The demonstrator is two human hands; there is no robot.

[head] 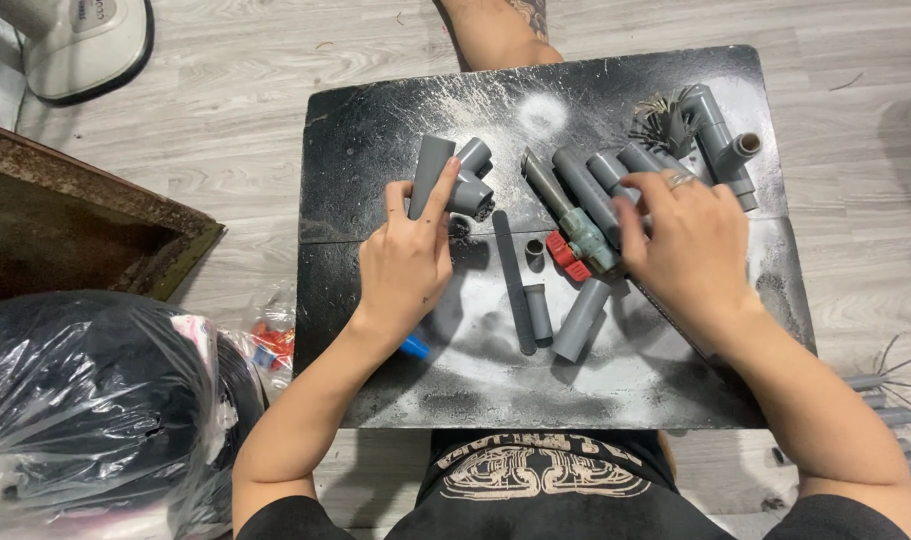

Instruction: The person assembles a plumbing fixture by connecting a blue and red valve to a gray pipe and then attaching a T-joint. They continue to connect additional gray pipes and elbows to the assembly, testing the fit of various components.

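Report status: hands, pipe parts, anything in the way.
Left hand touching grey pipe fitting. Right hand over valve assembly. Loose pipe pieces between hands.

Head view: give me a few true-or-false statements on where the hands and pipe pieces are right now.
1. The left hand holds a grey pipe piece against a T-shaped fitting. True.
2. The right hand rests on bare floor. False: it lies over the grey pipes on the black board.
3. The valve with a red handle lies between the two hands. True.
4. All pipe pieces are white. False: they are grey.
5. A ring shows on a finger of the right hand. True.
6. The plastic-wrapped bundle sits on the board. False: it is on the floor at the left.
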